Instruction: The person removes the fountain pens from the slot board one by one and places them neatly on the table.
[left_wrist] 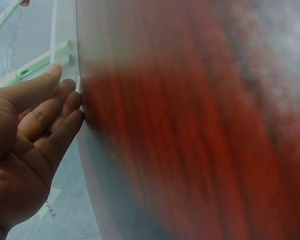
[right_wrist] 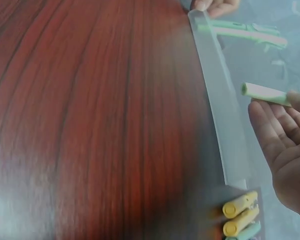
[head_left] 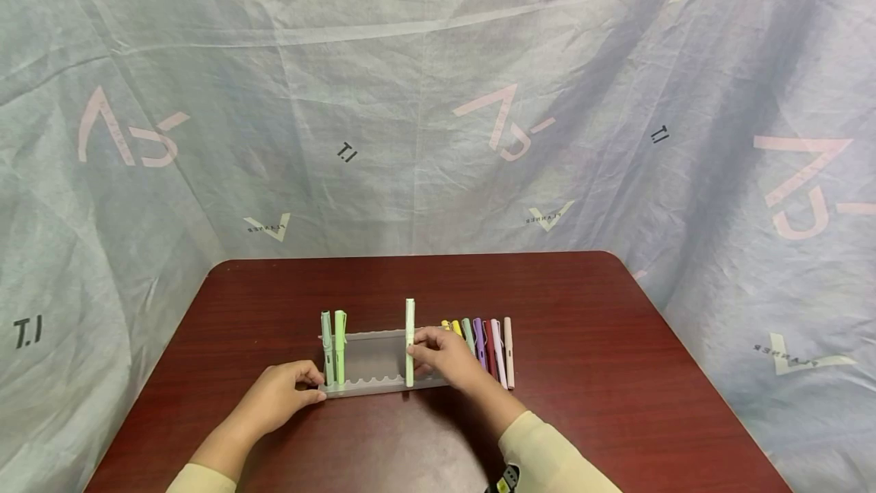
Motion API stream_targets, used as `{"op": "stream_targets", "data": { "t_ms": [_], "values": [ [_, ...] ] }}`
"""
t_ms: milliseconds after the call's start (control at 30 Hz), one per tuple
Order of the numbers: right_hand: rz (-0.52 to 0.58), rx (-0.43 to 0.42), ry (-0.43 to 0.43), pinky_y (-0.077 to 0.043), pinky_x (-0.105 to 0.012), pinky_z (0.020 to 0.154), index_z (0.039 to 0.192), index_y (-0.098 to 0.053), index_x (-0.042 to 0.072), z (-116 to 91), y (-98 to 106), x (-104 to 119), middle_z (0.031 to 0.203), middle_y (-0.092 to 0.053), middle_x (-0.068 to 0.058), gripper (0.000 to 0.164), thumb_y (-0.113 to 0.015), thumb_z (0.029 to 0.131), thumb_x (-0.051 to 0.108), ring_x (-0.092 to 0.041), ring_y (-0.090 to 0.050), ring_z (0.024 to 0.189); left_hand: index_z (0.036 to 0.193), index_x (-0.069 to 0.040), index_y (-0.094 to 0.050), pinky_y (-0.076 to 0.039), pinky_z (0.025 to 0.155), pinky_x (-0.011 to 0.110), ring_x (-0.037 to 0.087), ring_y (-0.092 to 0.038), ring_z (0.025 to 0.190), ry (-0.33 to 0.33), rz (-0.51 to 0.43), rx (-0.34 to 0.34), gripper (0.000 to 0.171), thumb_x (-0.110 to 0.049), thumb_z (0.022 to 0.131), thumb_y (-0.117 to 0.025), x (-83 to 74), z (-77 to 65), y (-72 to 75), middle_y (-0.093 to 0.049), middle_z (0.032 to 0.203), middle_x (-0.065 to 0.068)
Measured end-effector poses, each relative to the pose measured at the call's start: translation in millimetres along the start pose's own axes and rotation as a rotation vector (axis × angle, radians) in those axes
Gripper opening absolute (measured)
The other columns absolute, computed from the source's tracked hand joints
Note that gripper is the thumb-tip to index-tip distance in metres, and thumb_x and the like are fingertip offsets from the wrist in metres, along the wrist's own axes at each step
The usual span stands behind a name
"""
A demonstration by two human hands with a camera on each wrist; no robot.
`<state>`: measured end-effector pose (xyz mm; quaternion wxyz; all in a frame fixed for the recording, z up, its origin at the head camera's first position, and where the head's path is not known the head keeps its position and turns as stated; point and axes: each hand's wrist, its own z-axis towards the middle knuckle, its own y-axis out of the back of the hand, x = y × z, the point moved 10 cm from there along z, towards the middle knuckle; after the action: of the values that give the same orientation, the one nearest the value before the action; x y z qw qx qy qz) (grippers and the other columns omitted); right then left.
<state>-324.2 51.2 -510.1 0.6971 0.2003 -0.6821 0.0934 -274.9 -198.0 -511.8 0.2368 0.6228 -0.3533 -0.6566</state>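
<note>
A clear plastic pen tray [head_left: 376, 356] with a notched front edge lies on the table. My left hand [head_left: 279, 395] grips its left front corner between thumb and fingers; in the left wrist view the thumb lies along the rim. Inside the tray's left end are a grey-green pen [head_left: 327, 348] and a light green pen [head_left: 340, 348], side by side. Over the tray, right of its middle, my right hand [head_left: 448, 357] pinches a pale green pen [head_left: 410, 318]. That pen stands upright in the head view, its lower end overlapping the notched edge.
To the right of the tray lies a row of several pens: yellow pens [right_wrist: 240, 222], a green pen [head_left: 468, 335], a purple pen [head_left: 480, 341], a dark red pen [head_left: 490, 348], a lilac pen [head_left: 499, 352] and a beige pen [head_left: 509, 352]. A printed grey cloth [head_left: 411, 189] hangs behind the reddish-brown table [head_left: 588, 417].
</note>
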Motion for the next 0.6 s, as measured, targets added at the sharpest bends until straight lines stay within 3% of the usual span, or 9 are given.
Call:
{"op": "stream_targets", "data": {
  "t_ms": [400, 600],
  "values": [
    [-0.054, -0.023, -0.003, -0.059, -0.044, 0.072, 0.106, -0.065, -0.005, -11, 26, -2, 0.092, -0.067, -0.018, 0.023, -0.066, 0.094, 0.015, -0.032, -0.071, 0.078, 0.087, -0.023, -0.068, -0.051, 0.076, 0.029, 0.008, -0.066, 0.087, -0.006, 0.003, -0.003, 0.015, -0.023, 0.08, -0.081, -0.6, 0.0, 0.5, -0.071, 0.09, -0.012],
    [-0.077, -0.026, -0.008, -0.059, -0.042, 0.072, 0.104, -0.065, -0.004, -15, 34, -4, 0.09, -0.067, -0.015, 0.022, -0.066, 0.095, 0.016, -0.024, -0.071, 0.076, 0.086, -0.023, -0.068, -0.051, 0.075, 0.028, 0.008, -0.066, 0.086, -0.018, 0.003, -0.011, 0.015, -0.021, 0.079, -0.082, -2.3, 0.1, 1.0, -0.071, 0.09, -0.012]
  ]
}}
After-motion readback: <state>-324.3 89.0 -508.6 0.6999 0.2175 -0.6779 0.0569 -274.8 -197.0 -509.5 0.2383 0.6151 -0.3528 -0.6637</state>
